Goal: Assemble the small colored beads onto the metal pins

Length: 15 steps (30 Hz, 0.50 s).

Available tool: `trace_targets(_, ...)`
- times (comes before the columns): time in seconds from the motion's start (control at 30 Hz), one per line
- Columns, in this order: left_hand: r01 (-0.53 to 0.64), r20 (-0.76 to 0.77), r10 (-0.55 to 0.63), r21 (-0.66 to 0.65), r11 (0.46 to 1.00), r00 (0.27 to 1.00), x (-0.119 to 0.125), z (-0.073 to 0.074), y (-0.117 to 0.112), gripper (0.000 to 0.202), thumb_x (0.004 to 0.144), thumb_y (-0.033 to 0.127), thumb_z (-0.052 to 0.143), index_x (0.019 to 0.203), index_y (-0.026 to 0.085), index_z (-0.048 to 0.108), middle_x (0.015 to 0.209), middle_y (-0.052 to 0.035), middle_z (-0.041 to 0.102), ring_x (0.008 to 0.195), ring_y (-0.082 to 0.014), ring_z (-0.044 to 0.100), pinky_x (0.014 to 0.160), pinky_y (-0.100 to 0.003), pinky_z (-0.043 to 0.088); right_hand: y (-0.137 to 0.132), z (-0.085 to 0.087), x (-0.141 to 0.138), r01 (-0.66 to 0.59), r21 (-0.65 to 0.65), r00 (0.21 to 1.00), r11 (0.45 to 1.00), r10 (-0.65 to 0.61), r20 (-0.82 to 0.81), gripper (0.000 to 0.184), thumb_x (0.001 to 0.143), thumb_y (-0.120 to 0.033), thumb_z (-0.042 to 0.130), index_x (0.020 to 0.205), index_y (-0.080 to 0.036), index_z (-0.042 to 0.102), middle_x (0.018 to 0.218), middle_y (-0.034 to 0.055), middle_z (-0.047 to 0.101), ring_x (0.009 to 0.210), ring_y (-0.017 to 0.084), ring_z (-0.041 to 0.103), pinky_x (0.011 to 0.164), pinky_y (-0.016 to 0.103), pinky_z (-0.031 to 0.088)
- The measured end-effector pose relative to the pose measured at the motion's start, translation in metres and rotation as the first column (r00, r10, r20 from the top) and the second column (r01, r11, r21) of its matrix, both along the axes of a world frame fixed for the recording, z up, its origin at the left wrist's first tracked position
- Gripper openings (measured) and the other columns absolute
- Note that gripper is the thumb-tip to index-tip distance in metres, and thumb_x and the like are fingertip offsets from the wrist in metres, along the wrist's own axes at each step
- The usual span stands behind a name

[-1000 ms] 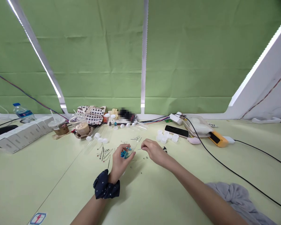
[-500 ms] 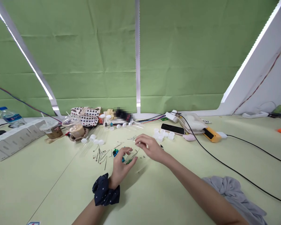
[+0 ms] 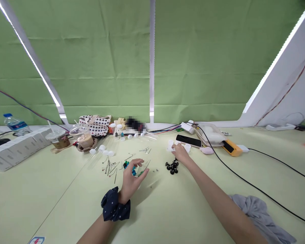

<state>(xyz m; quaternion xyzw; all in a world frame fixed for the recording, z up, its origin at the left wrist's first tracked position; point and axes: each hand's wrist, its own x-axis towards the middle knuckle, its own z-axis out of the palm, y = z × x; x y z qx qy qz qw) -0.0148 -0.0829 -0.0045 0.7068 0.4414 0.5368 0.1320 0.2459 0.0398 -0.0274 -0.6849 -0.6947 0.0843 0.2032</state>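
My left hand (image 3: 133,174) hovers over the table with thumb and fingers curved apart, nothing gripped between them. Blue, green and black beads (image 3: 134,170) lie behind and under its fingers, with thin metal pins (image 3: 147,164) beyond the thumb. My right hand (image 3: 180,152) reaches to a group of small translucent white plastic cups (image 3: 170,145); its fingertips are pinched at one of them and partly cover it. A pile of black mushroom-shaped pieces (image 3: 172,166) lies just in front of the right hand. More bent metal pins (image 3: 111,166) are scattered left of the left hand.
White caps (image 3: 105,152) and clear tubes (image 3: 91,162) lie at the left, near two drink cups (image 3: 84,139) and white boxes (image 3: 20,147). A phone (image 3: 188,140), a yellow device (image 3: 232,148) and a black cable (image 3: 240,176) are at the right.
My right hand has moved right and away from my left hand to the white cups, uncovering the black pieces. The left hand stays nearly still. The view has shifted slightly.
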Motion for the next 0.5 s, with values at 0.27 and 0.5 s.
trace_targets(0.27,0.070,0.052,-0.066,-0.081,0.994,0.996,0.001,0.003,-0.003,0.034,0.076,0.024,0.062,0.107,0.021,0.047,0.101,-0.0069,0.063,0.091,-0.0182,0.057,0.081,-0.035,0.044,-0.034,0.051,-0.038,-0.312,0.198,0.645,0.929,0.361,-0.674,0.029,0.071,-0.036,0.062,0.090,-0.021,0.046,0.088,0.0010,0.052,0.071,0.016,0.060,0.065,0.029,0.047)
trace_targets(0.5,0.082,0.140,-0.065,-0.119,0.990,0.988,0.003,0.004,-0.004,0.051,0.074,0.026,0.065,0.117,0.023,0.039,0.098,-0.0063,0.065,0.091,-0.0183,0.058,0.081,-0.035,0.043,-0.094,0.078,-0.092,-0.552,0.384,0.354,0.741,0.624,-0.696,0.024,0.078,-0.034,0.059,0.099,-0.022,0.056,0.097,0.0046,0.054,0.092,0.016,0.056,0.077,0.030,0.048)
